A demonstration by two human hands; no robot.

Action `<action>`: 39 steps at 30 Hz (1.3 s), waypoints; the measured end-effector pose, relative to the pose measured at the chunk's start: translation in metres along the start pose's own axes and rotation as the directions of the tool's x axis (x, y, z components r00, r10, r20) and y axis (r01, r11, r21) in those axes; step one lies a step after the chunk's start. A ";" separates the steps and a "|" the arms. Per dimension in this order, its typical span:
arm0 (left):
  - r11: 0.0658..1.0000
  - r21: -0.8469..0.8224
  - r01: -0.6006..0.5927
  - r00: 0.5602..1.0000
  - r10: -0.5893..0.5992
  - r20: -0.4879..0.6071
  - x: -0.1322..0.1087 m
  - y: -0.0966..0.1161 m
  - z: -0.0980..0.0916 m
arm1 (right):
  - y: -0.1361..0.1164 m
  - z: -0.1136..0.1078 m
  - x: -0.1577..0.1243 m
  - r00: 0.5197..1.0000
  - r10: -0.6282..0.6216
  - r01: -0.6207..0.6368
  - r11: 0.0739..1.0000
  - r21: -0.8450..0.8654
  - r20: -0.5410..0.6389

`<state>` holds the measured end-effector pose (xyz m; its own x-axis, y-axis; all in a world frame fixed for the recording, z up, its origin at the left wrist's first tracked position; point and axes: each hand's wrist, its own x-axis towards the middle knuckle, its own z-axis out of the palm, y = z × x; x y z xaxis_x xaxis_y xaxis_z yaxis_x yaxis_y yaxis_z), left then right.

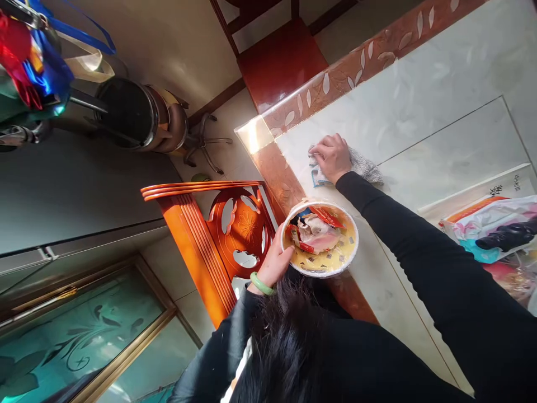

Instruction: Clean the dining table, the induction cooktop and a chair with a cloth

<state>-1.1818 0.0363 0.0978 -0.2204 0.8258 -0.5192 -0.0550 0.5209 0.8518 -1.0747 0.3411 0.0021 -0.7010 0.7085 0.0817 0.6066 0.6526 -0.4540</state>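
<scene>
My right hand (333, 158) presses down on a grey-white cloth (364, 166) lying on the pale marble table top (440, 112), fingers curled over the cloth. My left hand (274, 262), with a green bangle on the wrist, grips the rim of a round yellow bowl (321, 239) at the table's edge. The bowl holds red wrappers, crumpled tissue and small scraps. Both arms wear black sleeves, and dark hair covers the lower middle of the view.
An orange-red wooden chair (218, 229) stands against the table's edge by the bowl; another red chair (279, 59) is at the far side. Plastic bags and packets (499, 229) lie on the table at right. A black round stool (134, 115) stands on the floor.
</scene>
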 end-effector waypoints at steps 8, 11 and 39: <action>1.000 -0.012 -0.014 1.000 0.014 0.004 0.000 -0.007 -0.003 | 0.010 -0.023 -0.072 0.987 -0.098 0.112 0.987 -0.116 0.124; 0.999 -0.036 -0.021 1.000 0.022 0.008 0.000 -0.010 -0.004 | 0.029 -0.027 -0.066 0.976 -0.158 0.167 0.985 -0.051 0.151; 0.999 -0.032 0.020 0.999 -0.018 0.045 -0.001 -0.004 -0.012 | 0.097 -0.056 0.087 0.993 0.076 -0.091 0.979 -0.184 -0.090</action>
<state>-1.1931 0.0314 0.0960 -0.1754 0.8250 -0.5372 -0.0906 0.5298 0.8432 -1.0556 0.4812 0.0150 -0.6164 0.7771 0.1270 0.7267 0.6235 -0.2884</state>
